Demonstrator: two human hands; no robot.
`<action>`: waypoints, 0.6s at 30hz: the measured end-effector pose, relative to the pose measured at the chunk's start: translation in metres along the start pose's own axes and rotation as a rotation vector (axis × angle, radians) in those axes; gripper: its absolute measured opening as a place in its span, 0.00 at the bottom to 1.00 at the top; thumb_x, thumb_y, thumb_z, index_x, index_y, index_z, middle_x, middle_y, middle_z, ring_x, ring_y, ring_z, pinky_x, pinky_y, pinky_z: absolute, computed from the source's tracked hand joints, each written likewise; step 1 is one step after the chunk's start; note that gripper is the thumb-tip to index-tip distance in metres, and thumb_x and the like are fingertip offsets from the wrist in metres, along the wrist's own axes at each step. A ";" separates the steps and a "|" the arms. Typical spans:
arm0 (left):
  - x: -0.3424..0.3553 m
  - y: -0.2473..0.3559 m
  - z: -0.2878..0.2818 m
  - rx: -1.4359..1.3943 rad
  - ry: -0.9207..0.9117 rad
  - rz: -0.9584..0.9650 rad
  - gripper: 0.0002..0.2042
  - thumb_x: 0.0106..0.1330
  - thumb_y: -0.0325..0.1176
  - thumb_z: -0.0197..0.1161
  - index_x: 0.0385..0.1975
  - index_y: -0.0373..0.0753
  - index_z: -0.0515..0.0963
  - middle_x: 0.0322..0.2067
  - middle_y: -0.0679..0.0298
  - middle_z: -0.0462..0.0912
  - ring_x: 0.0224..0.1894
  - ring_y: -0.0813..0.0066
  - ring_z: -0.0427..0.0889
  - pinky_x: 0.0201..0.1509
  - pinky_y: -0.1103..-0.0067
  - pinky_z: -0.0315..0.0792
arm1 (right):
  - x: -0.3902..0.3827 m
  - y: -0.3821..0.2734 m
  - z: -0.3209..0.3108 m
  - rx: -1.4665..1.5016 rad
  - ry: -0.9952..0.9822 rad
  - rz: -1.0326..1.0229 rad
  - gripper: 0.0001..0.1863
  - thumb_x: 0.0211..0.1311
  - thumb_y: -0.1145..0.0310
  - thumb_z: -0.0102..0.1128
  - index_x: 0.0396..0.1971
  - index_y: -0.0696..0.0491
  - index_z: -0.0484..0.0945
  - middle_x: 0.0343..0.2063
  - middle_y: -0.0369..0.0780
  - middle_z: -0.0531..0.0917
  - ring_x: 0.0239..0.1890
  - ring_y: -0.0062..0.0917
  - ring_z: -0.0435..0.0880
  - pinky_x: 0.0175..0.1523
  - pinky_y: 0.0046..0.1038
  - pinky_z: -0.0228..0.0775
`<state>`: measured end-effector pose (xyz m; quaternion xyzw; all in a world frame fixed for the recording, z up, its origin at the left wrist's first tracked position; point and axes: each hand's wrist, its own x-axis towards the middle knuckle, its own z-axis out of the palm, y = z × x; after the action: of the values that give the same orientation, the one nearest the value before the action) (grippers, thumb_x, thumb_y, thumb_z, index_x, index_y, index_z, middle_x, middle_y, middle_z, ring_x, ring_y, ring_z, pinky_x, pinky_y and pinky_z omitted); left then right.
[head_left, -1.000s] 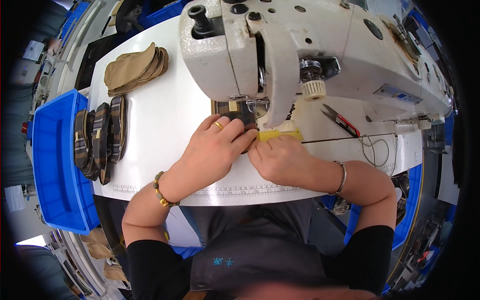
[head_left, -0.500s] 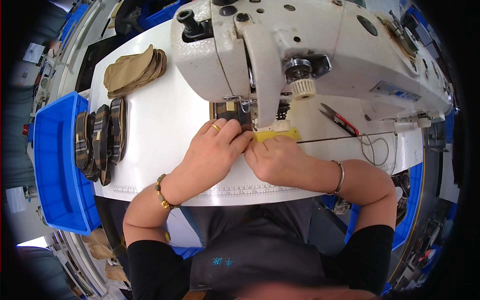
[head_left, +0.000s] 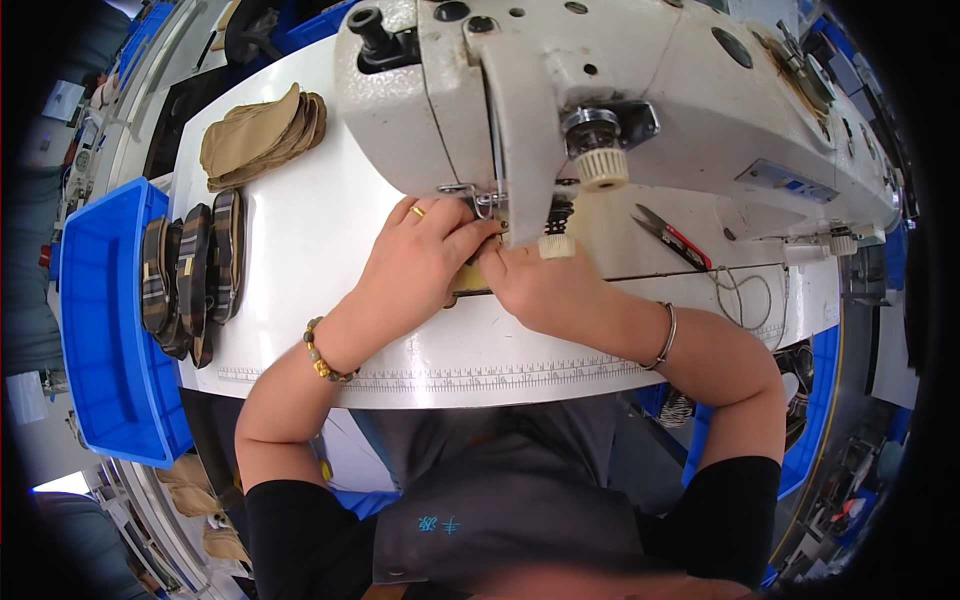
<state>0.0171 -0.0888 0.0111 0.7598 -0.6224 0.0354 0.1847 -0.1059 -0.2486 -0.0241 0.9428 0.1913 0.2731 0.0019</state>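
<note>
A white sewing machine (head_left: 600, 60) stands over the table, its presser foot lifter and needle area just beyond my fingertips. My left hand (head_left: 415, 265) is bent over the work with thumb and forefinger pinched close to the needle. My right hand (head_left: 545, 285) is curled beside it, its fingertips almost meeting the left thumb. Between and under them is a dark plaid fabric piece, hidden now except for a small dark edge (head_left: 453, 300) below the left palm. A bit of yellow strip (head_left: 470, 279) shows between the hands.
Red-handled thread snips (head_left: 685, 245) and a loose cord (head_left: 742, 295) lie at right. Tan fabric pieces (head_left: 262, 140) are stacked back left. Several plaid pieces (head_left: 195, 280) lie at the left edge, next to a blue bin (head_left: 110, 330). A printed ruler (head_left: 480, 380) runs along the front edge.
Both hands have moved forward, nearer the needle. The plaid fabric, visible under the presser foot before, is now mostly covered. More of the yellow strip is hidden by the right hand.
</note>
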 end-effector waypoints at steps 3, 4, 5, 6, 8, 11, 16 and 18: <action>0.001 -0.001 0.000 -0.020 0.017 -0.051 0.17 0.52 0.28 0.69 0.43 0.40 0.82 0.38 0.64 0.79 0.46 0.62 0.78 0.55 0.68 0.70 | 0.000 0.001 -0.001 0.014 -0.058 0.036 0.19 0.42 0.70 0.63 0.36 0.64 0.81 0.12 0.35 0.76 0.10 0.20 0.72 0.16 0.26 0.62; 0.001 0.000 -0.001 -0.053 0.047 -0.107 0.16 0.53 0.28 0.69 0.44 0.40 0.83 0.39 0.64 0.80 0.46 0.62 0.78 0.55 0.67 0.70 | 0.000 0.001 -0.001 0.020 -0.050 0.047 0.21 0.42 0.69 0.63 0.38 0.65 0.81 0.11 0.34 0.76 0.10 0.20 0.72 0.16 0.26 0.63; 0.001 -0.001 -0.002 -0.051 0.049 -0.110 0.16 0.53 0.28 0.69 0.44 0.40 0.83 0.39 0.64 0.80 0.46 0.62 0.78 0.55 0.67 0.70 | 0.000 0.001 -0.003 0.020 -0.049 0.044 0.21 0.42 0.69 0.63 0.38 0.65 0.81 0.11 0.34 0.76 0.10 0.20 0.72 0.16 0.26 0.63; 0.000 -0.003 -0.004 -0.088 0.069 -0.095 0.14 0.54 0.28 0.69 0.42 0.41 0.83 0.39 0.63 0.81 0.45 0.62 0.78 0.54 0.67 0.70 | -0.001 0.001 -0.007 0.060 -0.068 0.054 0.21 0.42 0.70 0.63 0.39 0.66 0.81 0.11 0.34 0.76 0.10 0.20 0.72 0.16 0.26 0.63; 0.001 -0.007 -0.006 -0.122 0.090 -0.082 0.12 0.56 0.28 0.69 0.41 0.42 0.84 0.39 0.63 0.82 0.44 0.61 0.79 0.53 0.67 0.69 | -0.002 0.000 -0.009 0.101 -0.085 0.060 0.22 0.43 0.70 0.63 0.40 0.67 0.81 0.11 0.34 0.77 0.10 0.21 0.73 0.15 0.27 0.62; 0.005 -0.016 -0.002 -0.249 0.036 -0.105 0.08 0.56 0.29 0.69 0.37 0.43 0.85 0.38 0.64 0.84 0.44 0.62 0.80 0.52 0.68 0.68 | -0.004 0.000 -0.010 0.128 -0.069 0.049 0.23 0.44 0.71 0.62 0.43 0.68 0.80 0.10 0.33 0.76 0.09 0.21 0.73 0.15 0.27 0.62; 0.006 -0.019 0.011 -0.306 0.071 -0.149 0.05 0.59 0.32 0.68 0.33 0.42 0.85 0.34 0.66 0.87 0.42 0.65 0.82 0.53 0.71 0.65 | -0.004 0.001 -0.013 0.167 -0.082 0.066 0.23 0.46 0.71 0.62 0.44 0.67 0.81 0.10 0.33 0.75 0.10 0.22 0.74 0.16 0.25 0.63; 0.009 -0.020 0.012 -0.330 0.079 -0.151 0.05 0.59 0.33 0.68 0.33 0.42 0.85 0.33 0.66 0.87 0.41 0.65 0.82 0.53 0.71 0.65 | -0.003 0.002 -0.015 0.111 -0.103 0.062 0.22 0.46 0.70 0.62 0.43 0.65 0.81 0.10 0.33 0.75 0.10 0.22 0.74 0.17 0.26 0.64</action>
<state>0.0360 -0.0975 -0.0019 0.7617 -0.5533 -0.0511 0.3332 -0.1154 -0.2531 -0.0133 0.9596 0.1766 0.2133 -0.0490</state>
